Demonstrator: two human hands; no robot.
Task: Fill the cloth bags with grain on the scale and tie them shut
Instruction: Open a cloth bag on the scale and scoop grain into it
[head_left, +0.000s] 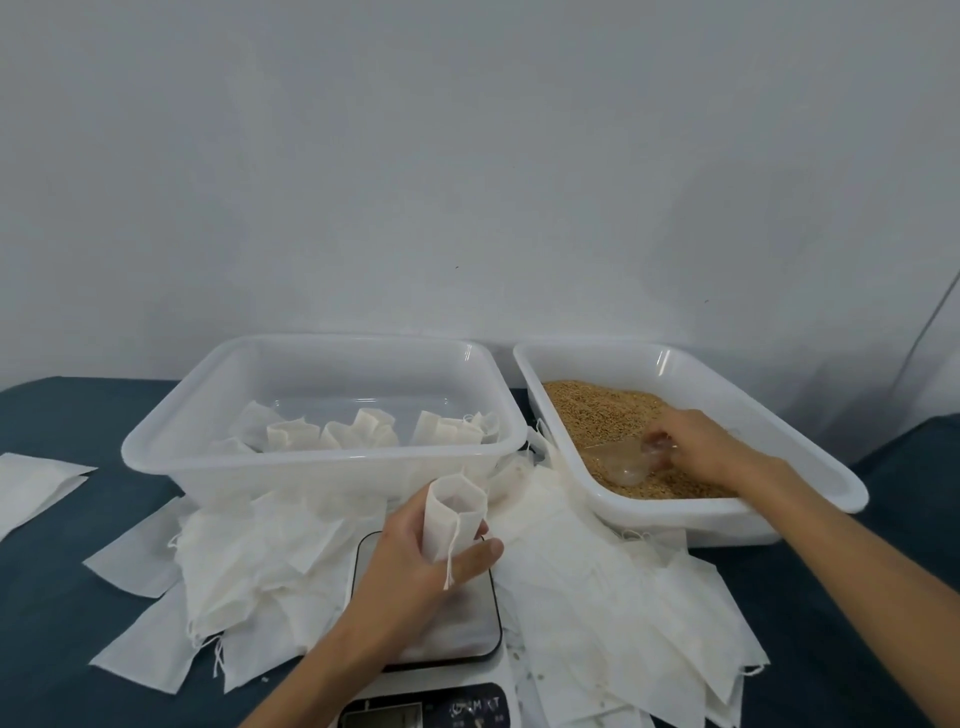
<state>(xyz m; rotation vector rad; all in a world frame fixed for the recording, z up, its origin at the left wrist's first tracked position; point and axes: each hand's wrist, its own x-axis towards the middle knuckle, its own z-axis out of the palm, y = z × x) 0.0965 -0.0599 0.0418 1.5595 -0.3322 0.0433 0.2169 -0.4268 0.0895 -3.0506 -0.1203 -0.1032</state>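
My left hand (415, 566) grips a small white cloth bag (456, 512) upright, its mouth open, above the scale (457, 639). A drawstring hangs from the bag over my fingers. My right hand (701, 447) reaches into the right white tub (727, 512) and holds the handle of a clear plastic scoop (623, 460), which lies in the brown grain (602, 410). The left tub (322, 457) holds several filled, tied bags (363, 434).
Several empty white bags (613, 613) lie heaped around the scale on the dark blue table (52, 597). More flat bags (31, 483) sit at the left edge. A white wall stands behind the tubs.
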